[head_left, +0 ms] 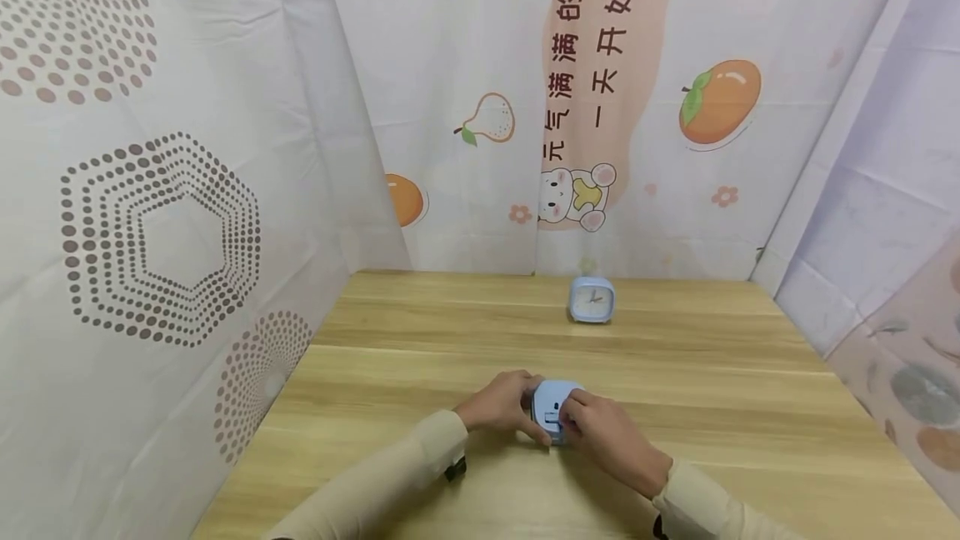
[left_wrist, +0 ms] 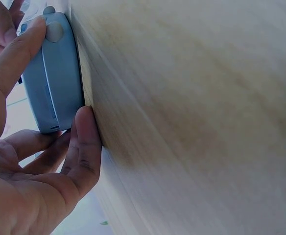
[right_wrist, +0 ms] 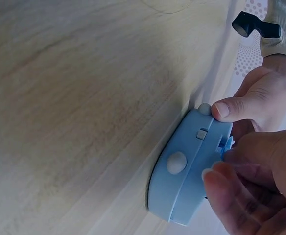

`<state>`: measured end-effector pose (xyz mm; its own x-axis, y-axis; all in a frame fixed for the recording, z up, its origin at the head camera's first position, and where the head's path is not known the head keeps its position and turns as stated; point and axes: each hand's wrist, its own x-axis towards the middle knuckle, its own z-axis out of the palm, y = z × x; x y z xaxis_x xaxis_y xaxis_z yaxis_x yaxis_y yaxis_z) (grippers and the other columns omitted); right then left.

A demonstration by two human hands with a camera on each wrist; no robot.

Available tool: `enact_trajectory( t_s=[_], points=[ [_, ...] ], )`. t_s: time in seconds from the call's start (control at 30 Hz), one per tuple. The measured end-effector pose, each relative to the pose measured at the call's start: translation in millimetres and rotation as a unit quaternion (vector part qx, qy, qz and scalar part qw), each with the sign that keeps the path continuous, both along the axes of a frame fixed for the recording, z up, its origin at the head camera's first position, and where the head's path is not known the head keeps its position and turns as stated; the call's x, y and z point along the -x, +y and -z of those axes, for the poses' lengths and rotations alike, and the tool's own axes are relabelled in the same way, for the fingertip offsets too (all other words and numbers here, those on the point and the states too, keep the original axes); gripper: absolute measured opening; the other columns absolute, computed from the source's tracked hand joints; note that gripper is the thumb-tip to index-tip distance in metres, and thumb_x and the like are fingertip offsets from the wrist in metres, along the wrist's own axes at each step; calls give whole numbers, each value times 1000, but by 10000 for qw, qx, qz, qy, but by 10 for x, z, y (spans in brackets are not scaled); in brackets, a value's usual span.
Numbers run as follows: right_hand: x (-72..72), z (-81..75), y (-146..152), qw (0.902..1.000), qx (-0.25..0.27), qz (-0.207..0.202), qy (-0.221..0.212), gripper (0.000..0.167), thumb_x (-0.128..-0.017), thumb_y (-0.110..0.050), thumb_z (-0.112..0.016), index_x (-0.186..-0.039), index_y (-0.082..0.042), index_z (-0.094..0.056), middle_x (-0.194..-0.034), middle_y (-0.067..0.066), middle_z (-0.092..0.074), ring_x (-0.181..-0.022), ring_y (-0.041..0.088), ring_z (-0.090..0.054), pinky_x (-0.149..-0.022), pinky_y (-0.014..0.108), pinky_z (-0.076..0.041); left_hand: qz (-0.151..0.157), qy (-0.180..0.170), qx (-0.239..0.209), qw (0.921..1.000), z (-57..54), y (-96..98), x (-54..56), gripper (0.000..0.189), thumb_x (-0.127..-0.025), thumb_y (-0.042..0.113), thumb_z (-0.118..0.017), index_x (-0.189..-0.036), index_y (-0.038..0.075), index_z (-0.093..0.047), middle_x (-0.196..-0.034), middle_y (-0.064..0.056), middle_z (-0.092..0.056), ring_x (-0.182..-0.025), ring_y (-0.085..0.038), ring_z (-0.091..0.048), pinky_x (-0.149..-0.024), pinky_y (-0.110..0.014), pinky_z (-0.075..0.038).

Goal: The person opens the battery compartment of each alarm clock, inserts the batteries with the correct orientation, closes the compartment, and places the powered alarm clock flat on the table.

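Observation:
A light blue alarm clock (head_left: 553, 391) lies face down on the wooden table, its back turned up. My left hand (head_left: 498, 403) holds it at the left, thumb on the near edge and fingers round the far side. In the left wrist view, rounded feet (left_wrist: 54, 32) show on the clock's side. Above the clock's back, the curled fingers of my right hand (head_left: 609, 433) pinch at the small blue battery cover (right_wrist: 228, 143), which appears raised in the right wrist view. These fingers partly hide the cover and the compartment.
A second light blue alarm clock (head_left: 592, 301) stands upright farther back on the table (head_left: 450, 323), dial facing me. Patterned curtains (head_left: 450, 48) hang behind the table and along both sides. A black wrist camera (right_wrist: 248, 24) sits by my left sleeve.

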<state>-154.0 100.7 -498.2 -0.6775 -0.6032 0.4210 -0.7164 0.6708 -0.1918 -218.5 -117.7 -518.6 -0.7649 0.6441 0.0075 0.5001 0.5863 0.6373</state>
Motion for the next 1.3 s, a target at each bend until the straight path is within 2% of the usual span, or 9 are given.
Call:
enact_trajectory(
  t_s=[0.2,0.5,0.73,0.83,0.97,1.2,1.3],
  points=[
    [-3,8,11,10000,-37,2,-42,20,-77,5,-78,-80,-10,-65,-83,-3,-57,-69,3,-52,-56,21,-48,11,-31,-18,10000,-21,16,-18,67,-68,40,-97,-124,16,-70,-99,14,-58,-89,-2,-54,-77,-18,-48],
    [-12,40,10,9995,-42,66,317,20,-78,1,-81,-78,-12,-65,-84,-5,-56,-68,1,-49,-55,19,-46,-20,36,29,10000,-49,30,-36,74,-69,40,-97,-132,16,-68,-101,14,-58,-90,-1,-55,-78,-17,-49],
    [-5,4,19,9995,87,217,-198,15,-79,0,-86,-79,-11,-76,-86,-6,-64,-76,5,-62,-63,23,-54,-92,33,126,9999,-41,17,-33,76,-69,42,-96,-135,17,-66,-102,13,-58,-90,-1,-55,-77,-17,-49],
    [9,-11,20,9994,131,181,-274,16,-77,1,-87,-79,-11,-77,-85,-5,-66,-76,6,-64,-64,23,-55,-130,-13,157,9998,-47,19,-41,78,-70,42,-96,-136,16,-65,-102,13,-57,-89,-1,-55,-77,-17,-49],
    [12,-12,5,9996,73,131,-245,16,-75,2,-87,-78,-12,-79,-84,-4,-67,-75,7,-65,-63,22,-54,-147,-6,156,9998,-45,16,-48,77,-69,41,-96,-136,16,-66,-100,13,-57,-87,-2,-55,-75,-18,-49],
    [-1,-15,-8,9999,-111,53,77,14,-75,2,-87,-79,-9,-80,-87,-1,-69,-74,11,-67,-60,22,-54,-81,87,144,9998,-33,-2,-40,77,-70,42,-96,-136,17,-64,-99,13,-56,-87,-3,-55,-73,-18,-48],
    [5,-49,1,9999,-78,20,-88,14,-76,3,-86,-79,-9,-80,-87,-2,-69,-75,11,-68,-62,23,-55,-69,8,75,9999,-32,-4,-38,77,-70,41,-96,-135,16,-64,-101,12,-57,-87,-3,-54,-73,-19,-48]
  ],
)
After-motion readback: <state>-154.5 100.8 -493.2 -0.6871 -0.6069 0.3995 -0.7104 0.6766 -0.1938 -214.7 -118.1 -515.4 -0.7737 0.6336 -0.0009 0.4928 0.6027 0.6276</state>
